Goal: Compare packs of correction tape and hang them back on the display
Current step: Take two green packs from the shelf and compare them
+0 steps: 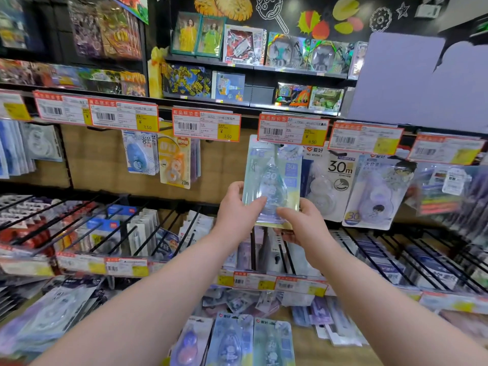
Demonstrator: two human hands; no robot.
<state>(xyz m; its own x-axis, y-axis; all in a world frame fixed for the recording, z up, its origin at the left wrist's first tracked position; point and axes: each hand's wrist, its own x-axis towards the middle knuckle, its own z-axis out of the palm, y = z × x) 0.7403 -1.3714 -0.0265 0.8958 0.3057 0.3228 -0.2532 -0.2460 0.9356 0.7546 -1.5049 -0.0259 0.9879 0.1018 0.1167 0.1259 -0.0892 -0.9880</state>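
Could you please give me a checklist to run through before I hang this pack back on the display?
1. Grip: left hand and right hand both pinch the pale blue pack at its lower half: ok.
2. Pack upright, front toward the camera: ok.
3. Pack's top raised to the 6.50 price tag: ok.
4. Hang hole lined up with the hook: cannot tell; the tag hides that spot.
5. Clearance from the 30m pack on the right: cannot tell; the edges look very close.
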